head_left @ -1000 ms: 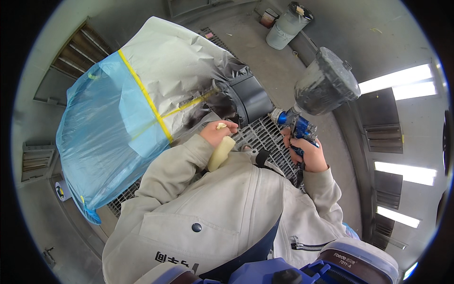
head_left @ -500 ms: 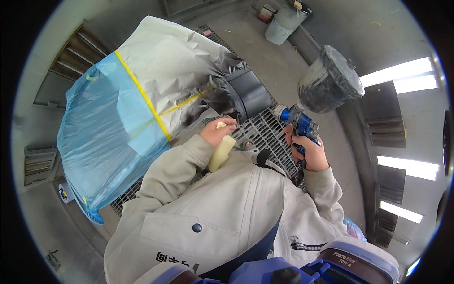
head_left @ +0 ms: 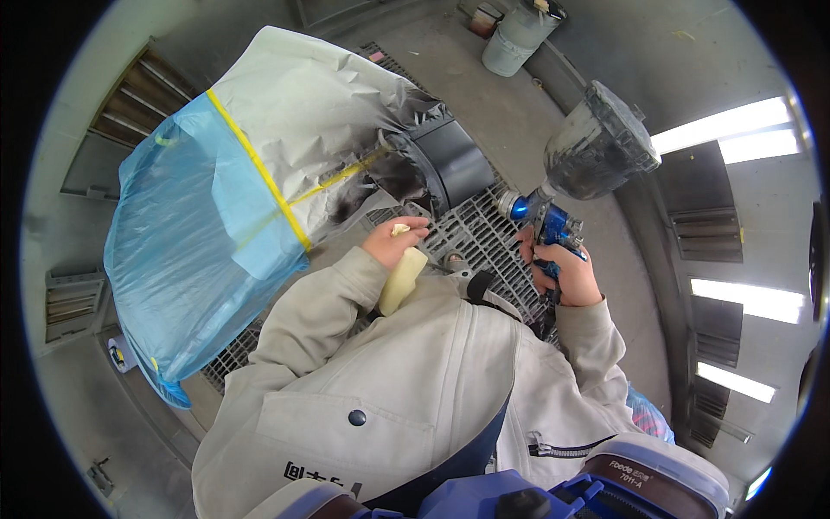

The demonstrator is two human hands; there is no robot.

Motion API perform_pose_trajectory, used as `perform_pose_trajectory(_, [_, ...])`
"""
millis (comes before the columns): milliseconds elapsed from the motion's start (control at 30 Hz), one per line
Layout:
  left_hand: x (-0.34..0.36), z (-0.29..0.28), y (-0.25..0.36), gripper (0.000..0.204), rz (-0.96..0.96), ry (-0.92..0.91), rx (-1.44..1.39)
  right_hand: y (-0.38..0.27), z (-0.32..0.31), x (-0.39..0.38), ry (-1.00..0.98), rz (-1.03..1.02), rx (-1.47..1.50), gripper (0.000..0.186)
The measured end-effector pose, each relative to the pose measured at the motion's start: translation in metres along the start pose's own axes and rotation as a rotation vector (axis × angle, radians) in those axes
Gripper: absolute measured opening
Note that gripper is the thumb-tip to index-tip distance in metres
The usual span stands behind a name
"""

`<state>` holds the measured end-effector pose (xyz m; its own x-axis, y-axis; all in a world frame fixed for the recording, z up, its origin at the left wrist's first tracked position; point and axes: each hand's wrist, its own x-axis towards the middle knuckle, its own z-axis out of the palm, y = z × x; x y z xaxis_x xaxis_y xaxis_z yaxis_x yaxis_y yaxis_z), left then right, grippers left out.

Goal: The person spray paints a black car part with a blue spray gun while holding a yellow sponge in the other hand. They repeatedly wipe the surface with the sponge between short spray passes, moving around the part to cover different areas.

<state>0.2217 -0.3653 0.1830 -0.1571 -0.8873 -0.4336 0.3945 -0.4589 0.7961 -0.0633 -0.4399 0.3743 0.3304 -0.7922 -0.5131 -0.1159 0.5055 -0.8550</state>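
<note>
My left hand (head_left: 389,240) is curled around a pale-yellow cloth (head_left: 400,281), which dangles below the fingers in front of my jacket. My right hand (head_left: 562,272) grips a blue spray gun (head_left: 549,227) by its handle; a large, paint-smeared translucent cup (head_left: 596,138) sits on top, and the nozzle faces left. Just beyond both hands is a dark grey curved panel (head_left: 454,164) on a large masked piece, covered in white paper (head_left: 294,104) smudged black, blue plastic film (head_left: 164,242) and yellow tape (head_left: 259,169).
Metal floor grating (head_left: 484,242) lies under me. A pale drum (head_left: 516,39) and a small reddish container (head_left: 484,22) stand at the back beside the booth wall. Vents (head_left: 705,233) and lit strips (head_left: 743,298) line the right wall. Respirator cartridges (head_left: 648,480) fill the bottom edge.
The spray gun and cup have risen slightly in view. The masked piece and back drum appear slightly higher and further left. Both hands keep their holds.
</note>
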Motion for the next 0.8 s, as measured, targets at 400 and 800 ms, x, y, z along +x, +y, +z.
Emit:
perform_pose_trajectory(400, [-0.01, -0.002, -0.013, 0.046, 0.022, -0.009, 0.013, 0.006, -0.002, 0.001, -0.014, 0.007, -0.028, 0.032])
perform_pose_trajectory(800, [-0.029, -0.002, -0.008, 0.014, 0.029, -0.058, 0.387, 0.012, -0.006, 0.007, -0.069, -0.005, -0.107, 0.036])
